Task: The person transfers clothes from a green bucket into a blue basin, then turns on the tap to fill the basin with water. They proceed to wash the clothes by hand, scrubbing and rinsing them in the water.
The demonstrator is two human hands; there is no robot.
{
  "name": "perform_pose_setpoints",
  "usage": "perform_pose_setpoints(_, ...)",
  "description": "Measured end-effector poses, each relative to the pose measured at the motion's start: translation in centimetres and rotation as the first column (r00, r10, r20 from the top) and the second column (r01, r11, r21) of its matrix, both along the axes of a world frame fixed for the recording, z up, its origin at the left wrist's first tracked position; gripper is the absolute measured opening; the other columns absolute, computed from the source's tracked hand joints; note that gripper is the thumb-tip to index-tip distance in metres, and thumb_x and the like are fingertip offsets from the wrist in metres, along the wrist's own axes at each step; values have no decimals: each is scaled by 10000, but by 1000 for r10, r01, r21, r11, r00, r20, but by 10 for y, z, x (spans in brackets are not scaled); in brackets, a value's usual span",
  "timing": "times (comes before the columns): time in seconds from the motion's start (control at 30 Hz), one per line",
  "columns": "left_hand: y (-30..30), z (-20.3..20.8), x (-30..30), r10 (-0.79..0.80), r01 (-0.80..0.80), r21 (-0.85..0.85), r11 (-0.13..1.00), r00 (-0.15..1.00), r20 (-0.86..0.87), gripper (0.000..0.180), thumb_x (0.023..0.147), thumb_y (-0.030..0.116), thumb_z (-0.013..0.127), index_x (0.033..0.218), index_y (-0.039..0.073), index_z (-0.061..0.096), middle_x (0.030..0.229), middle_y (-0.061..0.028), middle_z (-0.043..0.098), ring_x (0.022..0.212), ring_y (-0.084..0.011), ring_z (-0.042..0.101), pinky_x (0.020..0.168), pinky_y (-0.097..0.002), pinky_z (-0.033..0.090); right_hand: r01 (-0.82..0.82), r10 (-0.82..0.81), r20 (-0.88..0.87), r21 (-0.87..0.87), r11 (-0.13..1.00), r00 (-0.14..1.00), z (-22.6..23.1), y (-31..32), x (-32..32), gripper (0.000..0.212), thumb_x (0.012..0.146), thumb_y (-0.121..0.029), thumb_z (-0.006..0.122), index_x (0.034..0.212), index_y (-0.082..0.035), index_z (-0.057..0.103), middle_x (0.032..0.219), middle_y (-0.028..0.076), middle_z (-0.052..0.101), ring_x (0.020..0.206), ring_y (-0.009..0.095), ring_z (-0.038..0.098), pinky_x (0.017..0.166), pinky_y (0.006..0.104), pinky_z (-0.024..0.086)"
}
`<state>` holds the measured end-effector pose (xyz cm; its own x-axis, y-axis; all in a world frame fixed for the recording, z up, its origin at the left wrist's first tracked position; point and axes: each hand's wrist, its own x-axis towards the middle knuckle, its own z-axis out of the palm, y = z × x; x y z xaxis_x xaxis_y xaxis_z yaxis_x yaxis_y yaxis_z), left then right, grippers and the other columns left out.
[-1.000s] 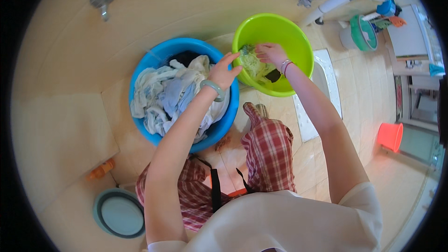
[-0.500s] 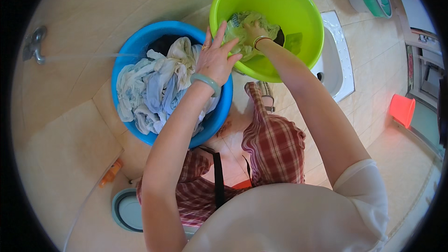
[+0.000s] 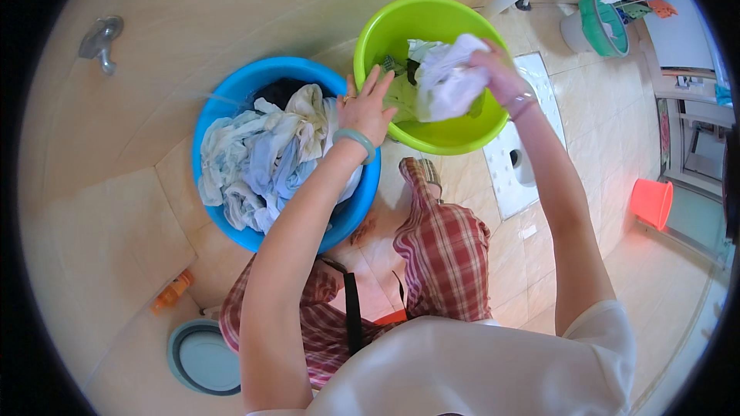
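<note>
My right hand (image 3: 497, 77) is closed on a white garment (image 3: 451, 86), somewhat blurred, and holds it up over the lime-green basin (image 3: 445, 139). Below it, pale green and dark cloth lies in that basin. At the basin's left rim rests my left hand (image 3: 365, 112), its fingers spread and nothing in them. To the left, a blue basin (image 3: 287, 68) is heaped with wet-looking white and pale blue clothes (image 3: 266, 158), with a dark piece at the back. My left wrist and forearm pass over its right side.
A metal tap (image 3: 100, 42) juts from the tiled wall at the left, with a thin water stream reaching the blue basin. A white squat toilet (image 3: 509, 192) lies right of the green basin. A red bucket (image 3: 651, 202), a lined bin (image 3: 601, 27) and a grey-green tub (image 3: 204, 358) stand around.
My right hand has risen from inside the green basin and moved right, bringing up the white garment. My left hand stays at the rim. The whole view has shifted slightly.
</note>
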<state>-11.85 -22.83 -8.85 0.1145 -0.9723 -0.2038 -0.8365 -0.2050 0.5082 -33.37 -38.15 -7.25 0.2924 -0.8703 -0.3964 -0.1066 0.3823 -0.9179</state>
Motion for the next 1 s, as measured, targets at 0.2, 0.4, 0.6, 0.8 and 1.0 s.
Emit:
perform_pose_setpoints(0.2, 5, 31, -10, 93, -188, -272, 944, 940, -327, 1024, 636, 256, 792, 1439, 257, 156, 1468, -155, 216, 1360, -360, 168, 1032, -549, 226, 20, 101, 448, -258, 966, 888, 152, 38, -5, 193, 760, -48, 513, 929, 24, 572, 885, 88, 607, 756, 161, 598, 714, 281, 495)
perform_pose_setpoints(0.4, 1, 42, 4, -34, -389, -174, 904, 340, -940, 847, 687, 189, 737, 1374, 186, 242, 1355, -160, 325, 1221, -310, 324, 942, -446, 351, 14, 384, 480, -638, 770, 789, 225, 69, 48, 112, 814, -63, 505, 822, 13, 586, 810, 54, 598, 713, 125, 571, 688, 246, 480)
perform_pose_setpoints(0.6, 61, 91, 69, -2, -537, 53, 842, -103, -995, 581, 777, 126, 652, 1289, 114, 378, 1227, -130, 466, 1063, -247, 479, 846, -367, 445, -416, 608, 422, -464, 782, 672, 258, 111, 113, 203, 785, -108, 596, 952, 7, 589, 872, 44, 625, 772, 130, 595, 697, 247, 488)
perform_pose_setpoints(0.8, 135, 66, 152, 400, -678, 160, 718, 214, -891, 452, 790, 78, 645, 1206, 64, 470, 1118, -80, 565, 1007, -198, 549, 835, -301, 466, -643, 655, -151, -445, 624, 740, 136, 133, 178, 292, 734, -135, 669, 1005, -43, 607, 992, 66, 616, 851, 154, 593, 770, 271, 481)
perform_pose_setpoints(1.0, 173, 74, 176, 412, -754, 230, 616, 59, -909, 336, 759, 36, 665, 1085, 49, 583, 1040, -48, 607, 932, -168, 572, 801, -281, 471, -648, 630, -229, -486, 586, 742, 96, 155, 221, 275, 706, -113, 665, 970, -47, 621, 1167, 128, 543, 941, 221, 577, 841, 297, 458)
